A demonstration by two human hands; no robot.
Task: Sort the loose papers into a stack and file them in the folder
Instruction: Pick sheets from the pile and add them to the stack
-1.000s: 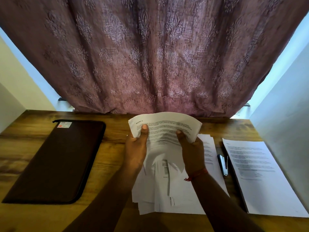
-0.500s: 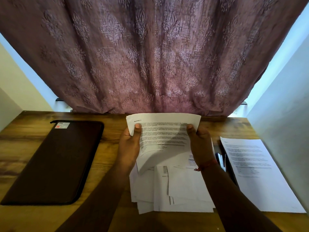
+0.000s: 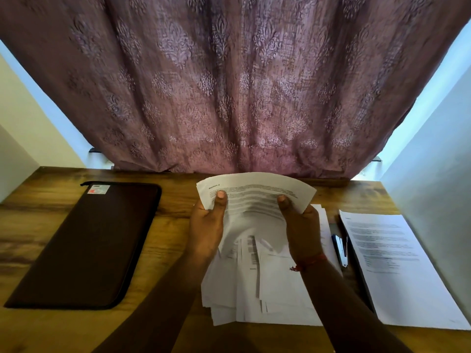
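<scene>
Centrally, both hands held one printed sheet point(image 3: 254, 200) raised over the loose papers point(image 3: 257, 284), its top edge bowed upward. Left hand point(image 3: 207, 225) pinched the sheet's left edge, thumb on the printed face and fingers hidden behind; right hand point(image 3: 302, 230) pinched the right edge likewise, a red thread point(image 3: 309, 262) round its wrist. Loose papers lay fanned and uneven on the wooden desk point(image 3: 173, 225), directly beneath the hands. Left of the papers, well apart, lay the dark zipped folder point(image 3: 86, 245), closed and flat, a small label point(image 3: 98, 189) at its far corner. Right of the papers lay what was probably a stapler point(image 3: 341, 250), blurred, and beyond it a separate printed stack point(image 3: 397, 266). Behind the papers hung a patterned mauve curtain point(image 3: 229, 85).
</scene>
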